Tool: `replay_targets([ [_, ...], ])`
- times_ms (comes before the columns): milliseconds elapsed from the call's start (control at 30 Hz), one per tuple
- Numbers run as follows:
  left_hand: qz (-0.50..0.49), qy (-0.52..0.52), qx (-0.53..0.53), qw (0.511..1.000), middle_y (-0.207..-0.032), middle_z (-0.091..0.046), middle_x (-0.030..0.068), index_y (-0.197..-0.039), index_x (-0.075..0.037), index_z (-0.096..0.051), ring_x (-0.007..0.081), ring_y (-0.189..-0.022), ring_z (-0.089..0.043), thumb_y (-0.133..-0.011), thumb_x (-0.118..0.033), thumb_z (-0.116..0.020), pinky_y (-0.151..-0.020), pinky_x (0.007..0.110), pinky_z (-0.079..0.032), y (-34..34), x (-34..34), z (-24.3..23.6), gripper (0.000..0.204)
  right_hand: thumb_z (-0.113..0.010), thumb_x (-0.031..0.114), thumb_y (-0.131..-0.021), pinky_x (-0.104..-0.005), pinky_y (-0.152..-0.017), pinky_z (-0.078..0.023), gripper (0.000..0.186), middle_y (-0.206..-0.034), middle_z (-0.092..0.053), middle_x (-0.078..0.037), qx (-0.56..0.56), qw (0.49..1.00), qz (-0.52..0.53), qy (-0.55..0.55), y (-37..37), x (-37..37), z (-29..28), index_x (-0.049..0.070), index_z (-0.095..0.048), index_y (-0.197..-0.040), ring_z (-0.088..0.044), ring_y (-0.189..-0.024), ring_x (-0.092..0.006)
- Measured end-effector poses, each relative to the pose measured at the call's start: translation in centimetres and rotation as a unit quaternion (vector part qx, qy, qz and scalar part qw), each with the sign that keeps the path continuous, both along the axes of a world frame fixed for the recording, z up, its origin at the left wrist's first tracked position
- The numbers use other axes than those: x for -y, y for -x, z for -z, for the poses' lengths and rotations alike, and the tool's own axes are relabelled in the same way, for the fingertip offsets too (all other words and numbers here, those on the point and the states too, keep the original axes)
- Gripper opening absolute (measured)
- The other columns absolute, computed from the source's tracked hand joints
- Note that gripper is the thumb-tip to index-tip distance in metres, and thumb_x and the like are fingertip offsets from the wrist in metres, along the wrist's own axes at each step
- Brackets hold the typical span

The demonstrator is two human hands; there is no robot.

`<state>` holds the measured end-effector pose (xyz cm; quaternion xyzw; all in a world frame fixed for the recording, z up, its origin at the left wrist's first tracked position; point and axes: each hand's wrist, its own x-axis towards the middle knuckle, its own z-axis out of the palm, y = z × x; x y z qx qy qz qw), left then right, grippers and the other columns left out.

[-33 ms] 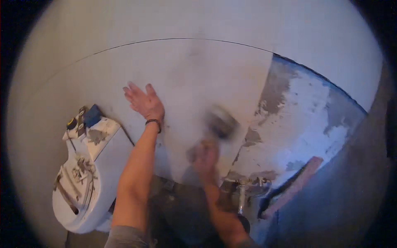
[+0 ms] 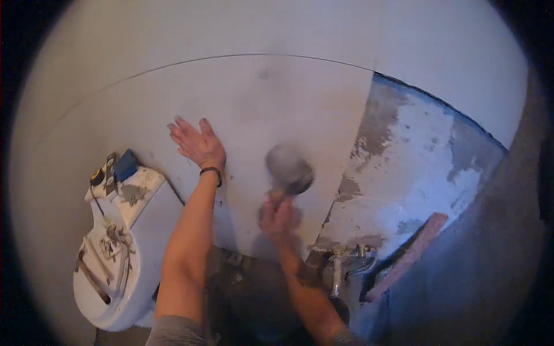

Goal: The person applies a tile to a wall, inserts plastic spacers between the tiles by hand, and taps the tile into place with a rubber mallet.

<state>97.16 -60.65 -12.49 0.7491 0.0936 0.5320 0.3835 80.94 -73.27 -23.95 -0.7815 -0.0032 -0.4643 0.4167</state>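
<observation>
Pointing up the wall, blurred sanding pad (image 2: 288,168).

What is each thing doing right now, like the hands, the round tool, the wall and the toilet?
left hand, open, flat on the wall
right hand, shut on the round tool
round tool, blurred, against the wall
wall, smooth here, patchy at right
toilet, lid down, tools lying on it

Dim, uneven indoor lighting; a dark fisheye vignette rings the frame and straight edges bow. The right hand (image 2: 278,214) and its round tool (image 2: 288,169) show motion blur.
</observation>
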Motion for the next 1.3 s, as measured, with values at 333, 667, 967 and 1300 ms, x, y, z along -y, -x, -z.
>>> replay_targets([
  [333, 0.035, 0.029, -0.009, 0.999, -0.147, -0.009, 0.0208, -0.142, -0.007, -0.014, 0.039, -0.135, -0.008, -0.089, -0.049, -0.038, -0.105, 0.057, -0.009, 1.3, -0.6, -1.0, 0.072, -0.054, 0.025, -0.088, -0.0321, -0.055, -0.04, 0.017, -0.069, -0.048, -0.002, 0.114, 0.854, -0.342, -0.375, 2.0, -2.9, -3.8, 0.008, -0.049, -0.087, -0.044, -0.062, -0.0156],
  [667, 0.001, -0.003, -0.007, 1.0, -0.146, -0.012, 0.0211, -0.141, -0.008, -0.017, 0.0376, -0.134, -0.013, -0.088, -0.048, -0.041, -0.104, 0.057, -0.015, 0.8, -0.9, -0.6, 0.07, -0.056, 0.023, -0.086, -0.0311, -0.053, -0.039, 0.019, -0.07, -0.052, -0.003, 0.157, 0.835, -0.379, -0.367, -0.5, -3.8, -2.2, 0.005, -0.049, -0.09, -0.045, -0.058, -0.015],
  [967, 0.021, -0.001, 0.03, 0.999, -0.147, -0.007, 0.0218, -0.142, -0.008, -0.013, 0.0405, -0.135, -0.009, -0.088, -0.049, -0.042, -0.104, 0.058, -0.008, 0.3, -0.9, -0.1, 0.073, -0.052, 0.026, -0.088, -0.0394, -0.056, -0.042, 0.027, -0.057, -0.051, -0.01, 0.043, 0.895, -0.234, -0.378, -0.7, -2.6, -3.0, 0.001, -0.052, -0.077, -0.053, -0.058, -0.0276],
  [1300, 0.02, -0.212, 0.123, 0.969, -0.144, -0.027, 0.0129, -0.137, -0.013, -0.032, 0.0391, -0.131, -0.021, -0.087, -0.042, -0.044, -0.098, 0.065, -0.017, -1.2, -7.0, -11.7, 0.058, -0.046, 0.039, -0.091, -0.0259, -0.042, -0.038, 0.032, -0.065, -0.047, -0.001, 0.004, 0.97, -0.102, -0.22, -0.6, -2.9, -5.5, 0.007, -0.046, -0.097, -0.045, -0.049, -0.0116],
])
